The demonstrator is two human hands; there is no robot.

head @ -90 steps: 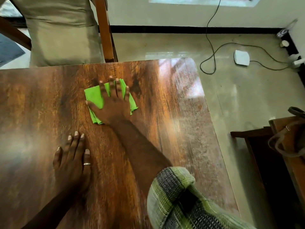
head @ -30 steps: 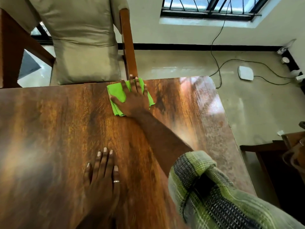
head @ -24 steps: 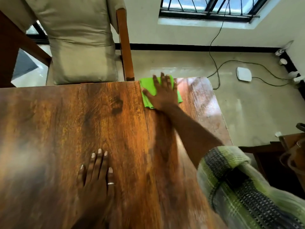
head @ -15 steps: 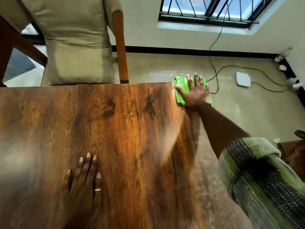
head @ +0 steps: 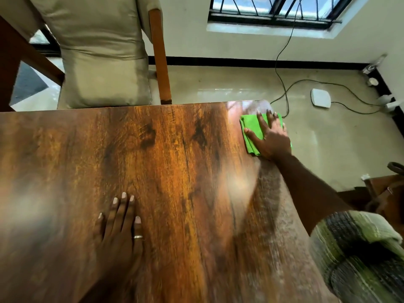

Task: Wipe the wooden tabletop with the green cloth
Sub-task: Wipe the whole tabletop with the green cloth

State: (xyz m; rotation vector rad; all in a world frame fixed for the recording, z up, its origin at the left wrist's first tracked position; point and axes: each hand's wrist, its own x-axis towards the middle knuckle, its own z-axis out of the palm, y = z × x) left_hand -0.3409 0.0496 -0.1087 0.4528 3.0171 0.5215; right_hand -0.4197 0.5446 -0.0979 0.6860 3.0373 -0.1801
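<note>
The wooden tabletop [head: 175, 171] is dark, glossy and grained, and it fills most of the view. A folded green cloth [head: 251, 130] lies flat at the table's far right corner, along the right edge. My right hand [head: 271, 138] presses down on the cloth with fingers spread, and covers most of it. My left hand [head: 121, 228] rests palm-down on the bare wood near the front, fingers together, with a ring on one finger and nothing in it.
A wooden chair with a beige cushion [head: 100, 53] stands at the table's far side. On the floor to the right lie a black cable [head: 282, 79] and a white device [head: 320, 98]. A dark wooden piece of furniture [head: 384, 191] stands at the right.
My right hand has slid the cloth rightward along the far edge to the far right corner, then slightly toward me along the right edge. My left hand has stayed flat on the table.
</note>
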